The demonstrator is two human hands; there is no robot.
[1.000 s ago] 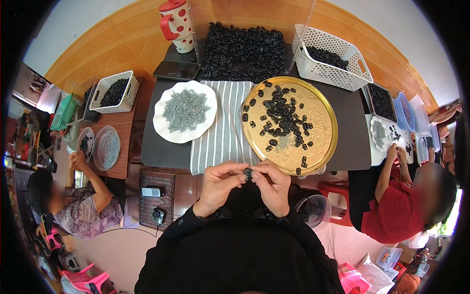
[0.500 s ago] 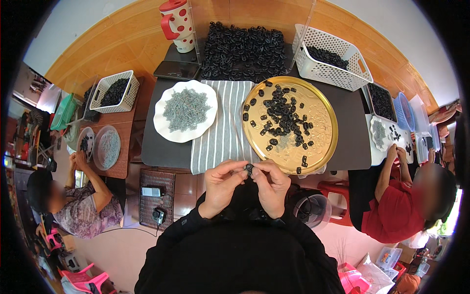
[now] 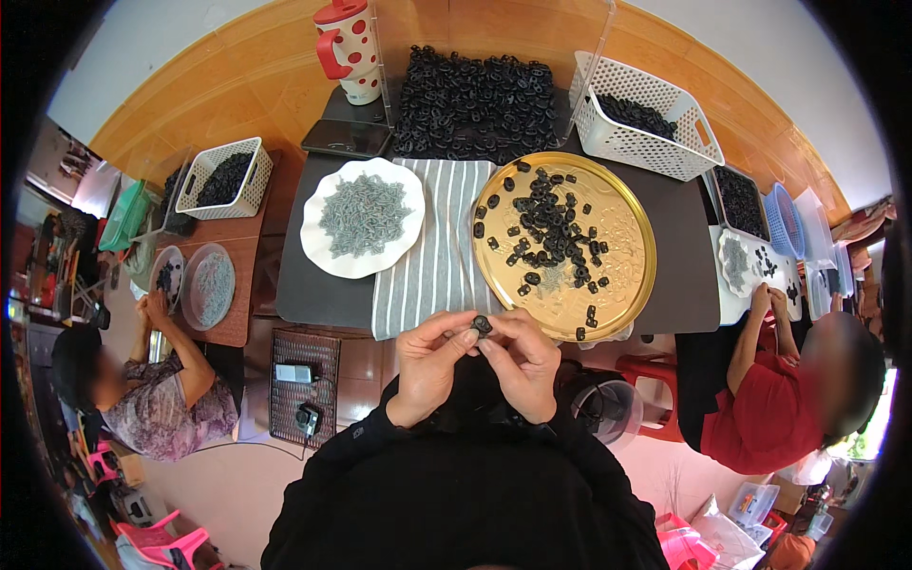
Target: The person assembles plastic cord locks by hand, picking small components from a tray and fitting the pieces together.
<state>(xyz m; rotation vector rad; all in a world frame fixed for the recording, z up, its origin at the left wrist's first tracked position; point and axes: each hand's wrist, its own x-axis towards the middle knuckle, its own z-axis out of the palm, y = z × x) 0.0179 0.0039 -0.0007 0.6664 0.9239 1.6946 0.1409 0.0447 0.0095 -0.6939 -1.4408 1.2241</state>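
Note:
A small black plastic part with rounded ends is pinched between my two hands, just in front of the table edge. My left hand grips it with thumb and forefinger from one side. From the other side my right hand closes its thumb and fingers on the same part. Beyond them lies a grey-and-white striped cloth. To its right a round gold tray carries many loose black parts. A white scalloped plate on the left holds a heap of small grey metal pieces, probably screws.
A clear bin of black parts stands at the back, beside a white basket. At the back left are a dotted tumbler and a dark phone. Co-workers sit left and right. A clear bucket stands below the table.
My fingers have shifted slightly around the black part, with the right thumb and fingers drawn a little closer. Both hands stay in nearly the same place. The view has tilted slightly.

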